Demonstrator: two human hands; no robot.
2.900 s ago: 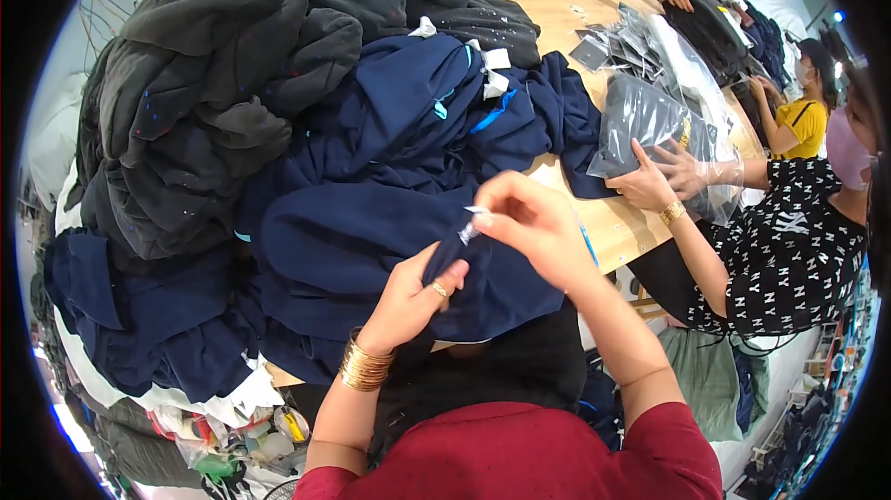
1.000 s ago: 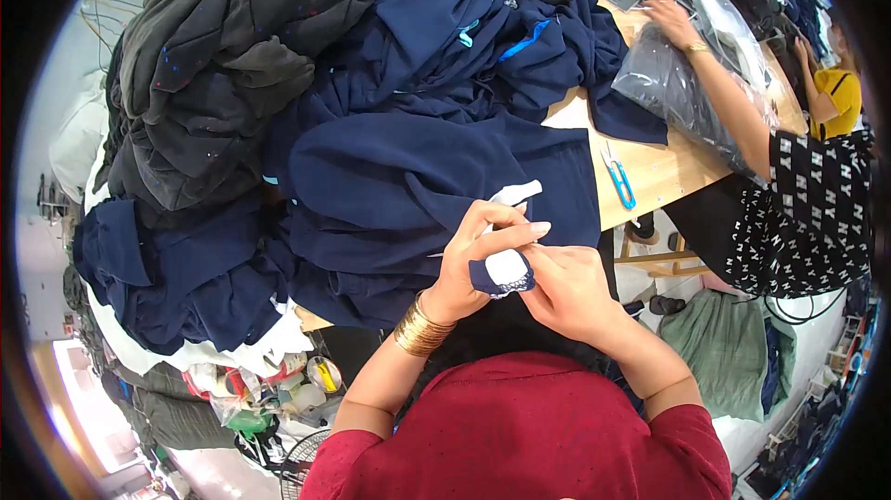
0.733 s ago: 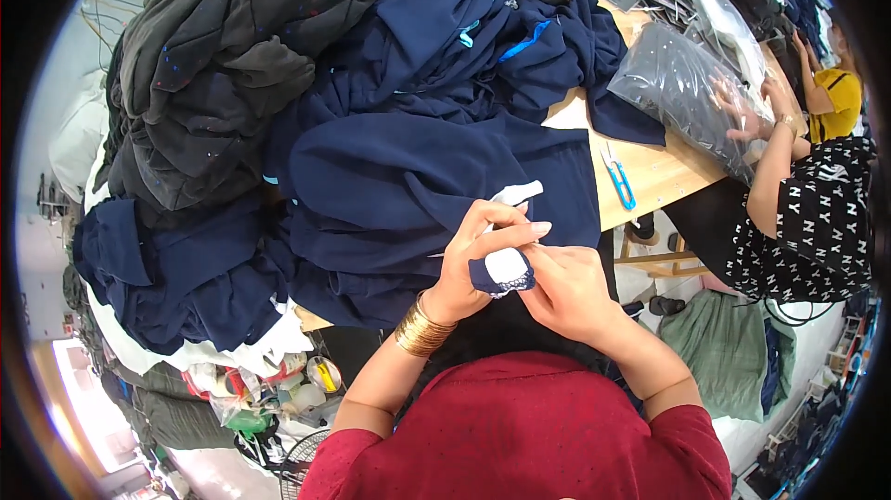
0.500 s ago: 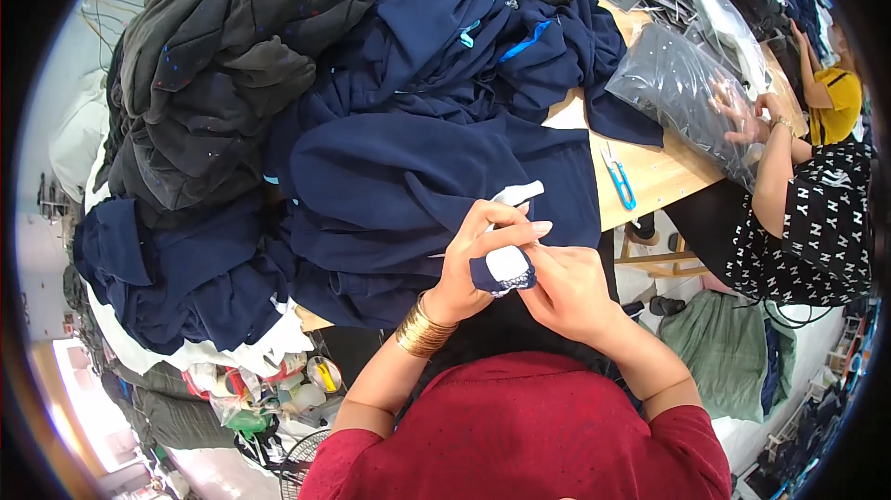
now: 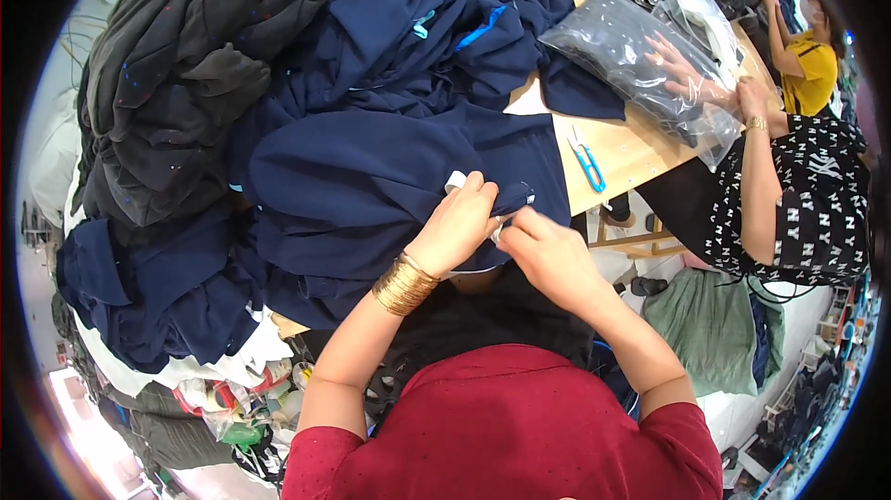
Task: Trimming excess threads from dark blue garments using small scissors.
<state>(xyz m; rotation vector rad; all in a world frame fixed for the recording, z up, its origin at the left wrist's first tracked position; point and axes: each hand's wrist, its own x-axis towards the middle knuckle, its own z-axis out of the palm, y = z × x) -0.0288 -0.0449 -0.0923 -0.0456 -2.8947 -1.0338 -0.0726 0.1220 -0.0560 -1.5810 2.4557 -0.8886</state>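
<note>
A navy blue garment (image 5: 343, 194) is spread over the near edge of the table in front of me. My left hand (image 5: 457, 226) is closed on a gathered edge of it, with a white strip (image 5: 455, 182) poking out beside the knuckles. Close against its fingertips, my right hand (image 5: 549, 257) pinches the same edge, where a small whitish bit shows between the hands. Fingers hide most of the held part. Blue-handled thread snips (image 5: 587, 159) lie on the wooden table to the right, out of both hands.
More navy garments (image 5: 371, 32) and a tall heap of dark grey clothing (image 5: 186, 73) cover the table's left and back. At right, a co-worker's hands (image 5: 687, 78) handle a clear plastic bag (image 5: 617, 50) with dark contents. Another person in yellow (image 5: 812, 73) stands farther back.
My hands have moved away from me and slightly left, turning the held edge down toward the cloth. The view has shifted right. The co-worker's hand now lies spread on the bag.
</note>
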